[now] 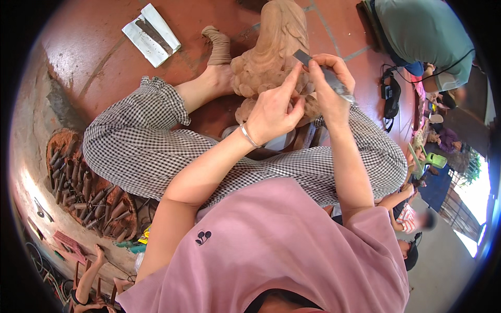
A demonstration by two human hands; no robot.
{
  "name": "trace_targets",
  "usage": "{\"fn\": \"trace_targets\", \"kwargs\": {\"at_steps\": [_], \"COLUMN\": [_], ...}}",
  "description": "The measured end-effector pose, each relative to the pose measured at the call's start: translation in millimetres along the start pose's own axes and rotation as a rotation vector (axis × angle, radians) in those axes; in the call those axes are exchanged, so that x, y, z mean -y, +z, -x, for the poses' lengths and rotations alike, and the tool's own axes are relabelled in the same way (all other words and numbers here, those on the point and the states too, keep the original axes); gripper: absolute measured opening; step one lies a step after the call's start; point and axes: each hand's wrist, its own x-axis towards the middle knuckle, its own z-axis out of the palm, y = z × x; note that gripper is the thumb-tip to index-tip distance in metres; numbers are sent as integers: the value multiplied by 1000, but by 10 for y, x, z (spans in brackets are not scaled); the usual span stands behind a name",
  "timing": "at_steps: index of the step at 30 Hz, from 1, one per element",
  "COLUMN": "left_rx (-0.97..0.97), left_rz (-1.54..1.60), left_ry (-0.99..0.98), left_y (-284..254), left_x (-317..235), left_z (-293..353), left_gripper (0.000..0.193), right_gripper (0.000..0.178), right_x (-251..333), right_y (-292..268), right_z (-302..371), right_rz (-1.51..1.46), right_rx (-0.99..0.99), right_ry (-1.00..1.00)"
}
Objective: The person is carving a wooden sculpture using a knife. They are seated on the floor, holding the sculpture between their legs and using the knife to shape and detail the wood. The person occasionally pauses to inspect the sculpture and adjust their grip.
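Observation:
A carved reddish-brown wooden figure [274, 39] stands between my legs, its lower part covered with rounded, overlapping shapes. Above it my right hand [334, 86] is closed on a flat dark grey strip [302, 56], pinched between thumb and fingers. A greyish, shiny part shows inside that palm; whether it belongs to the strip I cannot tell. My left hand [274, 109], with a silver bangle at the wrist, stretches its index finger up to the strip's lower edge. Its thumb stands apart, and its other fingers are partly hidden.
A white folded sheet [151, 34] with a dark flat bar lies on the red tiles. At my left, a round basket [65, 141] holds many wooden-handled tools. A black pouch [390, 96] lies at the right, near a person in a green shirt [428, 31]. More people sit behind.

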Motion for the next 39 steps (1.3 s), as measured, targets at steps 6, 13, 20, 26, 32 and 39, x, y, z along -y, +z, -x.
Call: {"fn": "trace_targets", "kwargs": {"at_steps": [6, 13, 20, 26, 32, 39], "left_rx": [4, -26, -122, -56, -92, -85], "left_rz": [234, 252, 268, 307, 266, 275], "left_ry": [-114, -148, -126, -147, -98, -116], "left_y": [60, 29, 221, 146, 196, 139], "left_x": [15, -21, -30, -65, -23, -37], "left_z": [-82, -56, 201, 0, 187, 29], "left_gripper": [89, 86, 86, 91, 89, 85], "right_gripper": [9, 10, 12, 10, 10, 9], "right_x": [1, 49, 265, 202, 262, 216], "right_y": [186, 249, 68, 130, 47, 47], "right_z": [-52, -47, 17, -139, -82, -101], "right_rz": [192, 285, 394, 361, 415, 392], "right_rx": [-40, -16, 223, 108, 240, 174], "right_ry": [-93, -285, -299, -332, -310, -235]}}
